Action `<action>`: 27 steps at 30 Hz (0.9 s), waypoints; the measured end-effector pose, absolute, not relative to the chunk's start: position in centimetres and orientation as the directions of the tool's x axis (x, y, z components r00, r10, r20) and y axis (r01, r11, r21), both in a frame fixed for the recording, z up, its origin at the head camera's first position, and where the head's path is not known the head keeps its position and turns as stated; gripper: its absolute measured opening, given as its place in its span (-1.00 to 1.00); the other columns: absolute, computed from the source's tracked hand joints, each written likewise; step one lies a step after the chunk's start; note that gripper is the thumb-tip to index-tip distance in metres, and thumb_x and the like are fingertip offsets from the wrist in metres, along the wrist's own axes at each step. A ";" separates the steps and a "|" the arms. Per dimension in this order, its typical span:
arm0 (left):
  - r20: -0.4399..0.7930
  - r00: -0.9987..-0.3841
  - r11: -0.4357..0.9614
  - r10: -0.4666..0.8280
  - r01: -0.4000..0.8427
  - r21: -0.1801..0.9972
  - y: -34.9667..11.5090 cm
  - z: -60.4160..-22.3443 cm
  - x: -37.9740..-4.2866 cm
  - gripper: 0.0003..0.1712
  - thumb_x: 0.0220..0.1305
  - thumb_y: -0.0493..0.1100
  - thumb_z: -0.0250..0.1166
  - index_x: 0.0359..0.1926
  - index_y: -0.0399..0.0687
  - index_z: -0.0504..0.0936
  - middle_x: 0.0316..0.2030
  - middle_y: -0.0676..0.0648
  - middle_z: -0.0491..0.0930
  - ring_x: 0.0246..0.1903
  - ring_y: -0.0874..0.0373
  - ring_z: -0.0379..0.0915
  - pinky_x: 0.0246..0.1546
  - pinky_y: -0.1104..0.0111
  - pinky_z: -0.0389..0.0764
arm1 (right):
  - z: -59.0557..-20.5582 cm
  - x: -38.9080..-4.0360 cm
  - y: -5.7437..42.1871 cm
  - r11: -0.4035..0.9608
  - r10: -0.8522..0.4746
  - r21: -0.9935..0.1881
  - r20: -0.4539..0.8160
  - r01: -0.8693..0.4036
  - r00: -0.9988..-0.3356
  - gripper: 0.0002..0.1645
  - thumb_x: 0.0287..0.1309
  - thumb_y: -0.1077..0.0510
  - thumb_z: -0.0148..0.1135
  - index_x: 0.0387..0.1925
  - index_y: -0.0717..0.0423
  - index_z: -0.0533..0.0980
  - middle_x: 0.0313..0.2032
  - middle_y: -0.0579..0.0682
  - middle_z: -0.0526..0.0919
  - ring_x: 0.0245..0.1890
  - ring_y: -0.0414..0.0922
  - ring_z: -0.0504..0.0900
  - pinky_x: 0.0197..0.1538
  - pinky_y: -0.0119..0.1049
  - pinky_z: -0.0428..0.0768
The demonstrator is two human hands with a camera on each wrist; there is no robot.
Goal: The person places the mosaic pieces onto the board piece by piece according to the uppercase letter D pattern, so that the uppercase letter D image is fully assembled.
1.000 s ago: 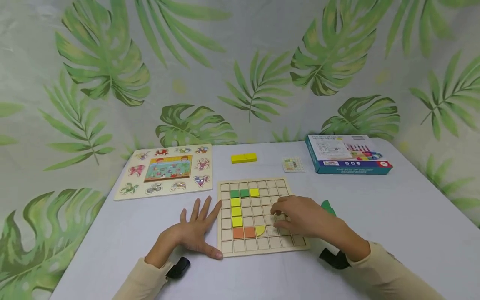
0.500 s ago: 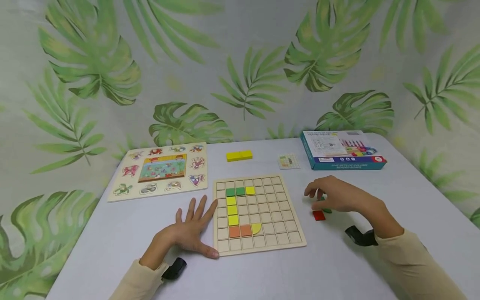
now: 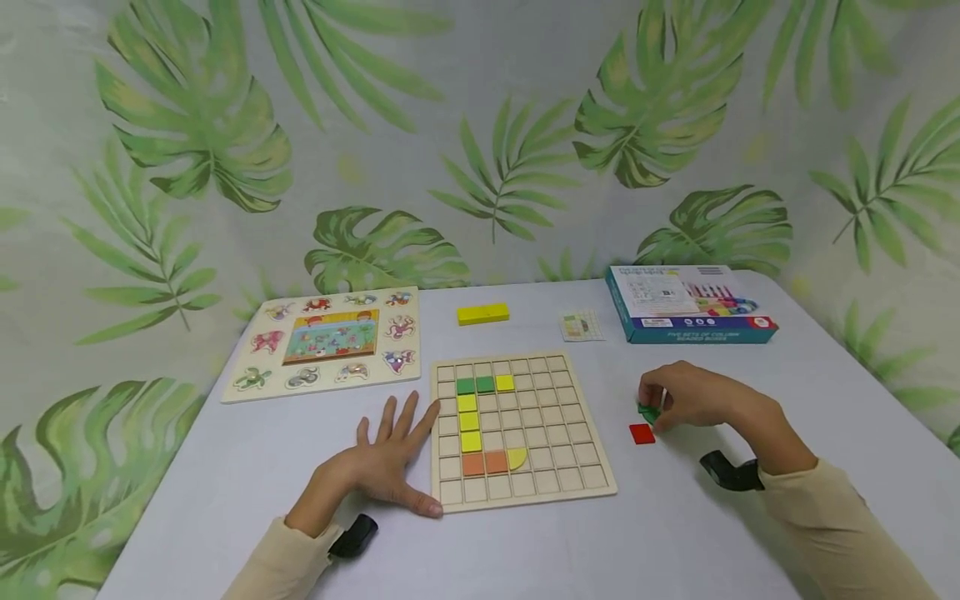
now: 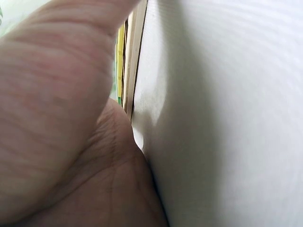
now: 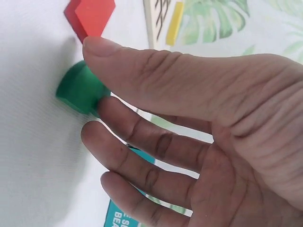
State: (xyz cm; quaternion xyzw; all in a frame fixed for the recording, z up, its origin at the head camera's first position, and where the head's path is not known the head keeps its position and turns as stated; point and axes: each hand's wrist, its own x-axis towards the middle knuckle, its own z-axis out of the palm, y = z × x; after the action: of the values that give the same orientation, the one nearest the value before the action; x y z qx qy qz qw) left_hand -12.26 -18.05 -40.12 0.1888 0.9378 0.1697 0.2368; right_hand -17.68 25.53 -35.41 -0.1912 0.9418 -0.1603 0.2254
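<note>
My left hand (image 3: 392,460) lies with spread fingers at the left edge of a wooden grid board (image 3: 551,435), its thumb and index finger at the edge. Green, yellow and orange square tiles form a bracket shape on the board, ending in a yellow quarter-circle tile (image 3: 517,458). Off the board's right side, my right hand (image 3: 692,395) pinches a green curved-edge tile (image 5: 78,90) between thumb and index finger, low over the table. Its other fingers are loosely bent. Just in front of it lies a red square tile (image 3: 642,434).
At the back left lies a sea-animal knob puzzle (image 3: 352,385). Behind the board are a yellow block (image 3: 483,314) and a small pattern card (image 3: 582,326). A teal-edged box (image 3: 697,333) stands at the back right. A leaf-print cloth backs the table.
My right hand has left the board, moved right to the loose tiles, and taken hold of the green tile. The red tile has come into sight. My left hand stays at the board.
</note>
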 end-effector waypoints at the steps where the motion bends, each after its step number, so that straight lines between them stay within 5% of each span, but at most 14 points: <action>1: -0.380 -0.816 0.870 0.436 0.274 0.411 -18.0 -40.2 -12.2 0.64 -0.24 0.56 0.48 0.61 0.14 -0.37 0.57 -0.24 -0.57 0.50 -0.35 -0.77 0.31 -0.45 -0.50 | -35.5 -17.7 25.5 0.875 -0.433 -0.387 -0.363 -0.289 -0.825 -0.66 -0.05 0.18 0.58 -0.25 0.07 0.58 -0.29 -0.06 0.63 -0.29 -0.14 0.55 -0.18 -0.24 0.63; 9: -0.359 -0.822 0.861 0.442 0.275 0.428 -18.5 -41.6 -12.7 0.74 -0.44 0.69 0.42 0.60 0.22 -0.40 0.57 -0.15 -0.64 0.49 -0.25 -0.88 0.31 -0.38 -0.63 | -36.0 -18.1 25.6 0.884 -0.411 -0.381 -0.357 -0.271 -0.839 -0.63 -0.08 0.21 0.59 -0.24 0.07 0.57 -0.29 -0.05 0.62 -0.28 -0.12 0.55 -0.18 -0.21 0.65; 27: -0.371 -0.816 0.865 0.443 0.282 0.414 -18.6 -42.0 -12.9 0.74 -0.44 0.71 0.40 0.60 0.26 -0.43 0.56 -0.14 -0.66 0.48 -0.25 -0.91 0.29 -0.40 -0.63 | -36.2 -18.1 25.6 0.870 -0.439 -0.391 -0.340 -0.299 -0.832 -0.70 0.00 0.16 0.54 -0.24 0.03 0.58 -0.30 -0.10 0.63 -0.25 -0.15 0.55 -0.14 -0.22 0.66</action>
State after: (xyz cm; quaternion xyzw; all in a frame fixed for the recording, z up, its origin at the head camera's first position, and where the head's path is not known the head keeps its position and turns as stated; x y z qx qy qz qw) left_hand -12.91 -18.56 -41.97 0.1936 0.9372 0.1726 0.2333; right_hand -18.08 25.58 -36.21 -0.1956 0.9430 -0.1629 0.2141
